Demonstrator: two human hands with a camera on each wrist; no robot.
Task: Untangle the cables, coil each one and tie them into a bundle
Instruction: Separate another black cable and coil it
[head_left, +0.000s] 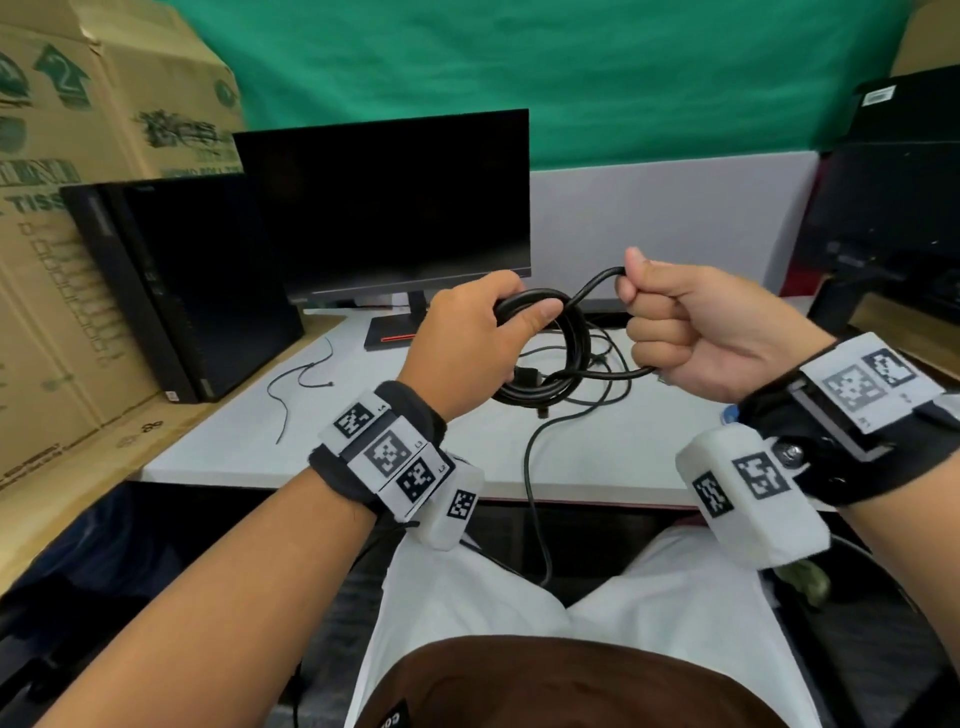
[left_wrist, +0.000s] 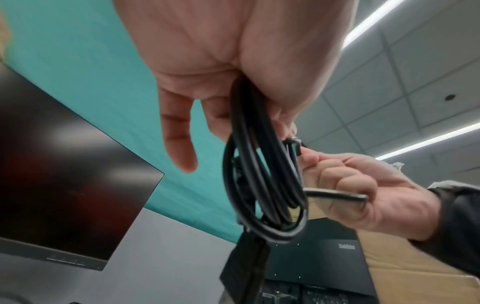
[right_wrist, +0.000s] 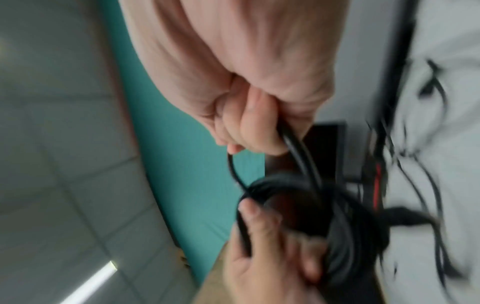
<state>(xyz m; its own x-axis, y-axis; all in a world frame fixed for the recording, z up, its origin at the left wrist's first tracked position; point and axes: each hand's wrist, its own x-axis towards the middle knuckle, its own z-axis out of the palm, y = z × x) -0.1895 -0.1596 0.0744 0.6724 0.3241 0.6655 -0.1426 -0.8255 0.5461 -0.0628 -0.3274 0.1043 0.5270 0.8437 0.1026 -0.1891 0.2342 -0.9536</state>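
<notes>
Left hand (head_left: 470, 340): I see its fingers and thumb wrapped round the black coiled cable (head_left: 563, 353), held above the counter (head_left: 363, 447)
Right hand (head_left: 696, 332): fisted, gripping that cable's free loop just beside the coil
Loose cables (head_left: 597, 395): lying on the counter under the coil; one hangs over its front edge

Left hand (left_wrist: 233, 61) filling the top centre of the frame, palm toward the lens, thumb and fingers closed around the top of a coil of thick black round cable (left_wrist: 262, 185); one finger hanging straight and free at centre. Coil dangling down the middle in several long loops. Right hand (left_wrist: 363, 195) entering from the right edge, fist curled on a strand leaving the coil. Flat black monitor screen (left_wrist: 64, 174) tilted at the left. Teal cloth backdrop (left_wrist: 103, 72) behind. Brown cardboard box (left_wrist: 402, 267) at lower right.
</notes>
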